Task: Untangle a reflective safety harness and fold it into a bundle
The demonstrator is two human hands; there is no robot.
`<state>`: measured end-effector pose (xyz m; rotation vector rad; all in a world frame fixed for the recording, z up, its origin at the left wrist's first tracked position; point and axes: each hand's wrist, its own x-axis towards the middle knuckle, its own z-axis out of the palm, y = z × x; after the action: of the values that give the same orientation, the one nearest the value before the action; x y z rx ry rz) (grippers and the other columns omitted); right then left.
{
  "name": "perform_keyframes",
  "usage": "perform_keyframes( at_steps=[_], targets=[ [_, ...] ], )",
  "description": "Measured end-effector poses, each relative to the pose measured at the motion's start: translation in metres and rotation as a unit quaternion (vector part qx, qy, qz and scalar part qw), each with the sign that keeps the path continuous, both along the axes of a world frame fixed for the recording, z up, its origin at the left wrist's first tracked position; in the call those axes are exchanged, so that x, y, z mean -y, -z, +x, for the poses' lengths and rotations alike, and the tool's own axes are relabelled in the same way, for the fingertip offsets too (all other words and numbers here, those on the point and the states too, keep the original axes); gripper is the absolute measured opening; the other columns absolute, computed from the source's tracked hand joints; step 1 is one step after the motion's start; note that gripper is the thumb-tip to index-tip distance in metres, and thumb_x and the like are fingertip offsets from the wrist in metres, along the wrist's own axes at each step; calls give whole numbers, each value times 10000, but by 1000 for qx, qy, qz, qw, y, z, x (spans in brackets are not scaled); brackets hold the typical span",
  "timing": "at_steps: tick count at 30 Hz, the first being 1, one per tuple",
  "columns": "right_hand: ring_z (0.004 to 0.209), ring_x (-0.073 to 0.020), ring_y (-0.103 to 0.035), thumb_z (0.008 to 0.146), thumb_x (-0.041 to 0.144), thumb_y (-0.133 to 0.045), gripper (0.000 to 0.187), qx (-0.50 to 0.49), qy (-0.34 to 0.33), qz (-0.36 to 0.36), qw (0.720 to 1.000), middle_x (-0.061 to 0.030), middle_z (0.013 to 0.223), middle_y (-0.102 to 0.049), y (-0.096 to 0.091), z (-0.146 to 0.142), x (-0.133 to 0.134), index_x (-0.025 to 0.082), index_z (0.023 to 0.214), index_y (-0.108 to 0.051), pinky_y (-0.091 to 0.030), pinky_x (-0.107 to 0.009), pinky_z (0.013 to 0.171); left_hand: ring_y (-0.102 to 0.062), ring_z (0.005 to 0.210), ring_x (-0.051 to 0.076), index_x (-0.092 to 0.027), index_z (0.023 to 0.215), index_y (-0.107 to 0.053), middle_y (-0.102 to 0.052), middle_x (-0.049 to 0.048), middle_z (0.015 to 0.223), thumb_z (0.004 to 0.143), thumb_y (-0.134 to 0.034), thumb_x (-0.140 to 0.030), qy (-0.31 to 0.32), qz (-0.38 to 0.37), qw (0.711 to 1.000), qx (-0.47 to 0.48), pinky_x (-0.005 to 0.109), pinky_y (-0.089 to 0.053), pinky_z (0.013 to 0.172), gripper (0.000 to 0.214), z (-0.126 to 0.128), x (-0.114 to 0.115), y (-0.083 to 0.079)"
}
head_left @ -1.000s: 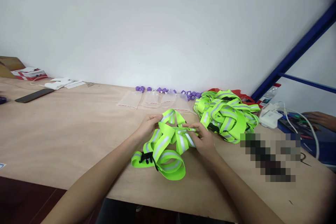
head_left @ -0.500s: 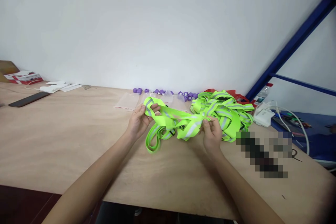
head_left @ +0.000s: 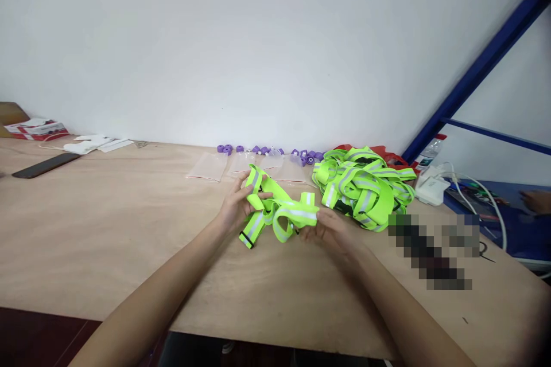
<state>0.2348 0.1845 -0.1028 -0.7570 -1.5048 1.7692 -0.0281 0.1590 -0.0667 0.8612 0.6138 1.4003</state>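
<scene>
A neon-green reflective strap point(head_left: 297, 212) with silver stripes is stretched in loose loops between my two hands, just over the table. My left hand point(head_left: 236, 202) is closed round one folded end of it. A short length with a black buckle point(head_left: 247, 239) hangs below that hand. My right hand point(head_left: 329, 228) pinches the strap's other side with thumb and fingers. Right behind my right hand lies a tangled pile of similar green straps point(head_left: 365, 186), partly over a red bag or cloth point(head_left: 387, 156).
Clear plastic bags point(head_left: 209, 166) and several purple rolls point(head_left: 307, 157) lie along the wall. A dark flat bar point(head_left: 46, 165) and white papers point(head_left: 88, 144) are at left. At right are a white adapter point(head_left: 431, 188), a bottle point(head_left: 430, 152) and another person's hand point(head_left: 536, 202).
My right hand has moved left and slightly down, bringing the strap into tighter loops. The buckle end now hangs below my left hand. Another person's hand has appeared at right.
</scene>
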Motion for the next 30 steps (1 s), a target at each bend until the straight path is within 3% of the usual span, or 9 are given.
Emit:
perform_keyframes(
  at_steps=[3,6,9,11,15,19,21,25,30],
  targets=[
    [571,-209,-641,787,845,-496,703,51,-7,54,997,-85,669,-684,5,-6,4,171,730,-690,-522,-323,543,-718,721,178,-237,1353,-446,-583,133,1349,795,-733,-312,20,-8,999,-48,251,-557,553,632,2,-1,9],
    [446,-149,-506,849,818,-416,716,97,119,134,979,-46,542,-591,6,-8,2,179,652,-672,-412,-275,432,-649,572,120,-228,1391,-443,-658,112,1228,789,-732,-338,42,4,994,-100,245,-515,535,678,3,-3,19],
    [568,-176,-563,881,657,-548,507,165,264,264,913,-37,627,-618,4,-6,-4,198,706,-671,-471,-292,539,-609,529,103,-210,1374,-466,-685,91,1161,791,-727,-375,55,19,988,-142,238,-477,521,660,4,-5,26],
    [782,-228,-643,906,556,-564,385,196,295,339,872,-62,805,-688,4,-3,-8,213,777,-683,-530,-351,735,-590,514,94,-201,1358,-479,-692,87,1142,799,-714,-410,51,24,985,-164,231,-452,510,641,4,-4,28],
    [1225,-304,-568,934,458,-548,293,273,229,405,842,-100,1250,-663,12,0,-15,232,1023,-713,-413,-505,1074,-476,420,69,-174,1286,-551,-694,12,802,833,-658,-482,37,30,968,-246,198,-352,440,558,0,-2,25],
    [1440,-351,-340,928,471,-575,326,369,138,423,816,-83,1436,-546,23,1,-19,254,1135,-705,-298,-607,1140,-276,345,66,-143,1058,-686,-399,-79,434,847,-618,-522,79,29,930,-357,201,-199,380,439,-8,0,18],
    [1456,-353,-310,943,460,-557,304,393,113,432,804,-72,1453,-531,25,1,-20,262,1106,-720,-279,-625,1141,-282,373,73,-150,938,-724,-392,-65,432,843,-624,-481,128,60,900,-412,211,-218,398,358,-12,0,15],
    [1393,-346,-412,946,442,-561,272,389,114,452,795,-79,1362,-609,23,4,-21,254,913,-754,-265,-630,1137,-489,563,117,-187,795,-735,-608,-6,644,849,-564,-294,189,166,804,-538,226,-362,534,208,-18,-1,10],
    [1069,-284,-624,920,445,-602,289,362,120,472,794,-74,1004,-741,15,5,-19,240,759,-726,-390,-504,1056,-579,697,176,-198,875,-702,-685,13,804,837,-505,-221,111,187,740,-637,265,-417,647,201,-24,-6,18]
  ],
)
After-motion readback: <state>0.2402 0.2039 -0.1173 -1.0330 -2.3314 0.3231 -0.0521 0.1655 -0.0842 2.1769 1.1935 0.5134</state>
